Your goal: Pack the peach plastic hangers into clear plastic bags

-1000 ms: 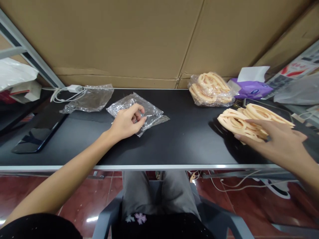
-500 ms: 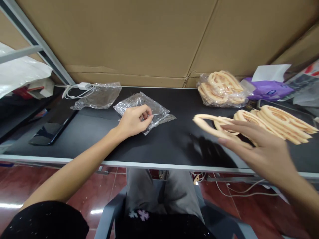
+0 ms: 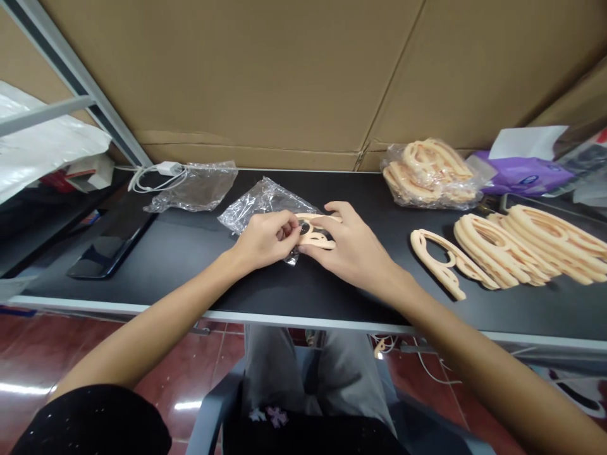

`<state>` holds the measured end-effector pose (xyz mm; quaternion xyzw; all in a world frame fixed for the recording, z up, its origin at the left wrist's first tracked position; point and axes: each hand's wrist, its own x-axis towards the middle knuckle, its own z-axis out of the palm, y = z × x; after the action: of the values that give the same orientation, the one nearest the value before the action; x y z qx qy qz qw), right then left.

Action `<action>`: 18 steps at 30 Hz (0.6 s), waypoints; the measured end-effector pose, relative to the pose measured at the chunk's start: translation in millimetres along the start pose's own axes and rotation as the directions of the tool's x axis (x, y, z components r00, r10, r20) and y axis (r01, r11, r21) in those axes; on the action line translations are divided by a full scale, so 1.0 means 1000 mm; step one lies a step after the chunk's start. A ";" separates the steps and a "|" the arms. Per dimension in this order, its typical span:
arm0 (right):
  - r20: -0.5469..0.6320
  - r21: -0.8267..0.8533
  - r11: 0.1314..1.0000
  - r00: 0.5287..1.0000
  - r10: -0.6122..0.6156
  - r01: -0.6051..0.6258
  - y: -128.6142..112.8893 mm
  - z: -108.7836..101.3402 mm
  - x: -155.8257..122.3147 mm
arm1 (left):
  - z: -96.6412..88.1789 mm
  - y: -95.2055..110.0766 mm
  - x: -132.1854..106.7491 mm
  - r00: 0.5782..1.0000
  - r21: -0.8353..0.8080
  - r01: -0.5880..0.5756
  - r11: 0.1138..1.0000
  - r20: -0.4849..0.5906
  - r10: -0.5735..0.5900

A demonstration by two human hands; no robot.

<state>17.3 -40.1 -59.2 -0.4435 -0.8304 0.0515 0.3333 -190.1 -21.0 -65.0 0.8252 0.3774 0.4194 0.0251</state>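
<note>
My right hand (image 3: pixel 353 246) grips a beige folded plastic hanger (image 3: pixel 315 239) between thumb and fingers, over the black table. My left hand (image 3: pixel 270 237) is closed in a pinch at the edge of a clear plastic bag (image 3: pixel 265 199), beside the hanger's left end. The fingers partly hide the bag's opening, so I cannot tell whether the hanger's tip is inside it. To the right, one loose beige hanger (image 3: pixel 441 262) lies beside a fanned row of several more hangers (image 3: pixel 497 249).
A clear bag packed with beige hangers (image 3: pixel 429 174) stands at the back right, next to a purple tissue pack (image 3: pixel 526 174). At left are another clear bag (image 3: pixel 203 186), a white charger cable (image 3: pixel 156 177) and a black phone (image 3: pixel 107 246). Cardboard (image 3: pixel 246 76) lines the back.
My right hand has moved left from the hanger row to my left hand, carrying a hanger. One hanger now lies apart at the row's left end. The left hand remains at the bag.
</note>
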 end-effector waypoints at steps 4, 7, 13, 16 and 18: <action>0.035 0.100 0.993 0.997 -0.068 0.065 0.000 0.002 0.003 | 0.000 -0.001 0.000 0.999 -0.025 0.024 0.999 -0.037 -0.025; 0.025 0.080 0.994 0.997 -0.080 0.077 0.001 -0.003 0.004 | 0.000 -0.001 0.000 0.998 -0.039 0.033 0.999 -0.046 -0.035; 0.011 -0.072 0.995 0.998 0.063 -0.062 -0.006 -0.003 0.015 | 0.002 0.000 0.000 0.998 -0.052 -0.004 0.999 -0.061 0.001; -0.011 -0.060 0.996 0.998 0.064 -0.065 -0.008 0.006 0.018 | 0.002 0.001 0.000 0.998 -0.067 0.000 0.998 -0.069 -0.004; -0.045 0.015 1.000 0.999 0.023 -0.022 -0.006 0.010 0.018 | 0.002 0.001 0.000 0.997 -0.076 0.011 0.997 -0.075 -0.017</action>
<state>0.4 -28.2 -55.4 -0.4514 -0.8172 0.0513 0.3546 -188.4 -21.0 -65.8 0.8045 0.3678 0.4643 0.0447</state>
